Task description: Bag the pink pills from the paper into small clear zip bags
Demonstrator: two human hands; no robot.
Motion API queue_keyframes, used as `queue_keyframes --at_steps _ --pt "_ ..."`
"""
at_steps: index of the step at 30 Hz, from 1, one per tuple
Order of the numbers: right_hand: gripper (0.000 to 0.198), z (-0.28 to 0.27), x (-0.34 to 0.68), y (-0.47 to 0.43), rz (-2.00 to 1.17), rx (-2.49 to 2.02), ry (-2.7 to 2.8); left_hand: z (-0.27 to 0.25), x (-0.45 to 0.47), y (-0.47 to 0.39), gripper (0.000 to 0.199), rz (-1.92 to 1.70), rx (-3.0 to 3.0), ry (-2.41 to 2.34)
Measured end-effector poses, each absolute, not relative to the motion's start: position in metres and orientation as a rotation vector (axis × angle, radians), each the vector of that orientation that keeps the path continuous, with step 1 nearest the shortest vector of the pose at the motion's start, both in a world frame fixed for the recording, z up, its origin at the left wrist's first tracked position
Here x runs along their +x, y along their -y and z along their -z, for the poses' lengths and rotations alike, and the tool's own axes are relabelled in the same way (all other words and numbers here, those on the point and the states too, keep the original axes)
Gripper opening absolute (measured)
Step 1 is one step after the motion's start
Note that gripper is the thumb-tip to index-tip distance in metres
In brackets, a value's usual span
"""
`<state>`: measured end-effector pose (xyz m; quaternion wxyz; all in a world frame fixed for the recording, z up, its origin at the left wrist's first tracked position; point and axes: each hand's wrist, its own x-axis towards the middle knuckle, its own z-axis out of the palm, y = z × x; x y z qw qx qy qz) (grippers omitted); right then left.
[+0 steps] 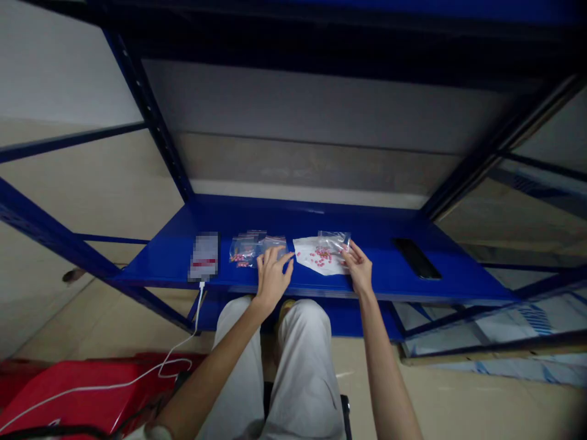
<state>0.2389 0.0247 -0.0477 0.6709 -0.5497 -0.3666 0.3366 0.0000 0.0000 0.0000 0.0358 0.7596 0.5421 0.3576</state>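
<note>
While both hands rested on blue metal shelf (394, 278) near front edge, right hand (359, 269) pinched edge of clear plastic bag (333, 240) above white paper sheet with small pink beads (320, 255). Left hand (272, 275) lay spread, fingertips on sheet's left corner, just beside pile of small clear bags with pink beads (250, 249). Black phone (416, 258) lay toward right end.

Both arms are bare from the elbow down, with no sleeve, watch, bracelet or ring to be seen on either. The left hand (272, 276) and the right hand (359, 271) wear no gloves. Below the hands, the legs are covered by loose, light-coloured trousers (293, 366), off-white, with soft folds running along the thighs.
</note>
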Motion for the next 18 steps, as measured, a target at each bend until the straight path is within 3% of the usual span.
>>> queue_keyframes --at_steps 10,18 --pt "0.066 0.052 0.245 -0.026 -0.811 -1.197 0.815 0.023 0.021 -0.048 0.017 -0.787 2.482 -1.915" --pt "0.06 0.049 0.243 -0.025 -0.822 -1.185 0.818 0.018 0.032 -0.058 0.013 -0.893 2.461 -1.78"
